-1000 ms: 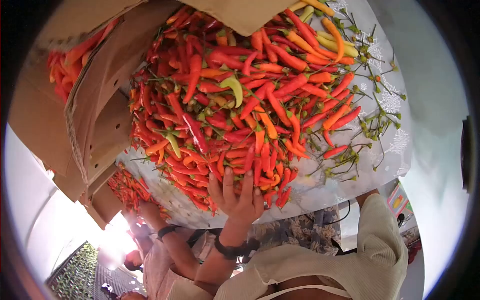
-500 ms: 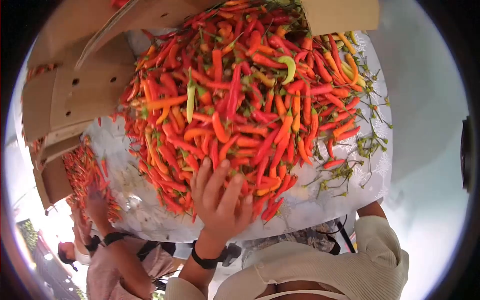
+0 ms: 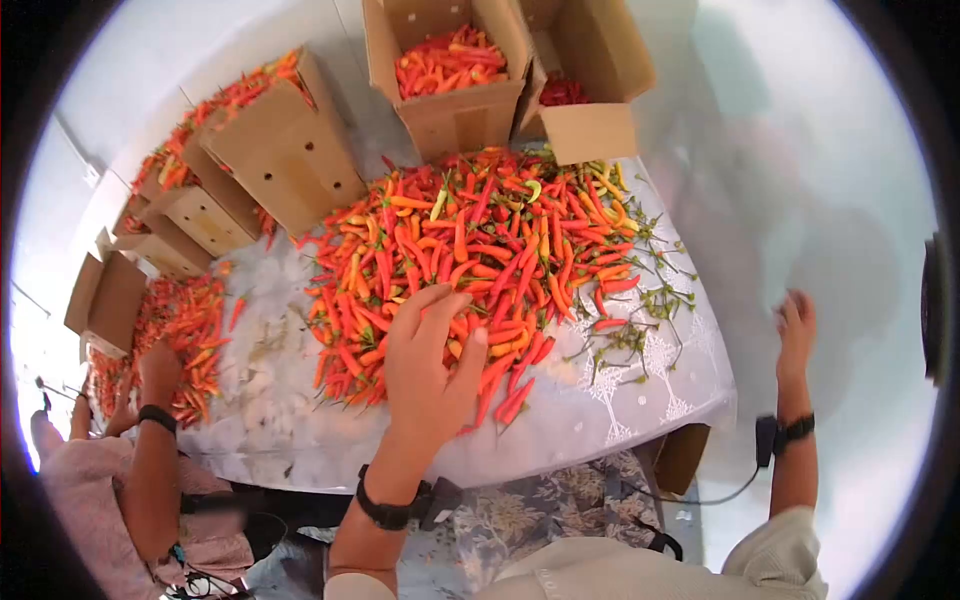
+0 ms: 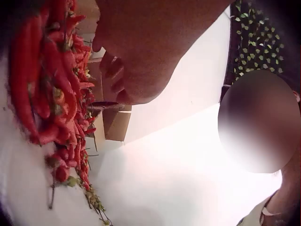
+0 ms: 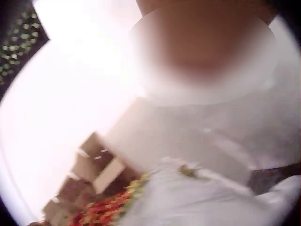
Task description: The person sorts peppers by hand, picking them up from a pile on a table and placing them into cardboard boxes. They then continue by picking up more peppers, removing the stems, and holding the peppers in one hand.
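Observation:
A broad heap of red and orange chili peppers (image 3: 480, 250), with a few yellow-green ones, covers the middle of the table in the head view. My left hand (image 3: 430, 370) is over the heap's near edge, fingers pointing away and loosely bent. Seen from the left wrist, the left hand (image 4: 136, 52) is in shadow beside the chili peppers (image 4: 56, 80). Right of the table, my right hand (image 3: 795, 335) is raised, its fingers loosely bent and apart from the chilies. Loose green stems (image 3: 640, 335) lie at the heap's right side.
Cardboard boxes (image 3: 285, 160) of chilies line the left side, and a box of chilies (image 3: 460, 125) stands behind the heap beside another box (image 3: 595, 135). At left, another person (image 3: 150, 490) works at a second chili pile (image 3: 190, 330). The white tablecloth (image 3: 270, 400) shows between the piles.
The head view has pulled back, bringing the rear boxes and my right hand into sight. My left hand, earlier with its fingertips at the chilies, now appears raised over the heap's near edge.

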